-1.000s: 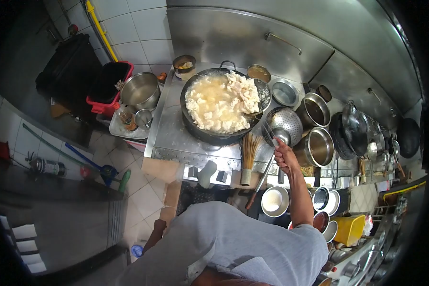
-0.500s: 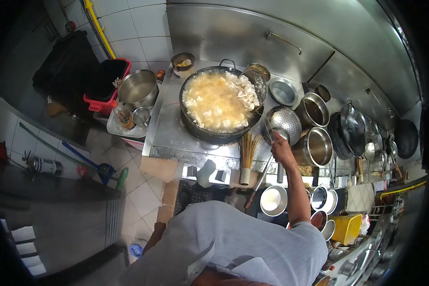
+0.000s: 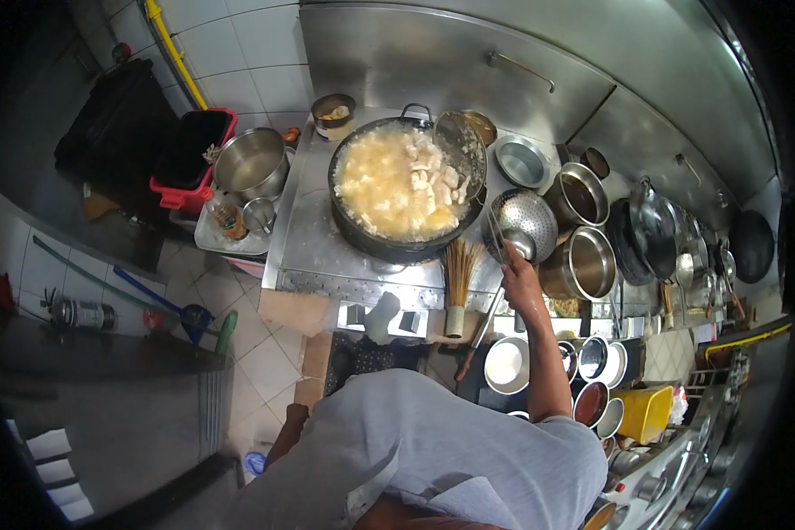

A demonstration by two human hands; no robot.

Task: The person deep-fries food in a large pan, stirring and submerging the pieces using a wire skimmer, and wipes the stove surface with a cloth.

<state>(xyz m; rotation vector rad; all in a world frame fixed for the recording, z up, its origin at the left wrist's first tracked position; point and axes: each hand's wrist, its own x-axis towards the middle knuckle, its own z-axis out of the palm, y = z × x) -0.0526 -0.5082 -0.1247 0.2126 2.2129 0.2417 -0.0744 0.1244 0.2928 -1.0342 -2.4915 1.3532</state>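
Note:
My right hand [image 3: 521, 276] is closed around the long handle of a skimmer [image 3: 473, 172]. Its round mesh head leans tilted at the right side of a big black pan [image 3: 355, 231]. Bubbling, frothy liquid [image 3: 371, 172] fills the pan, and pale chunks of food [image 3: 437, 181] are bunched up beside the skimmer. The handle runs on past my hand to a wooden end [image 3: 465, 364]. Just beyond my fingers lies a perforated metal strainer [image 3: 526, 216]. My left hand [image 3: 295, 415] hangs low by my side, away from the stove; its fingers are too hidden to make out.
A bamboo brush [image 3: 458, 283] lies at the counter's front edge. Metal pots [image 3: 589, 265] and a shallow bowl [image 3: 521, 162] stand to the right, with seasoning bowls [image 3: 507, 364] nearer me. On the left are a steel pot [image 3: 253, 166] and a bottle [image 3: 227, 215].
The skimmer head has shifted left and tilted more steeply, and the pale chunks now lie spread in the pan beside it. My left hand stays low by my side.

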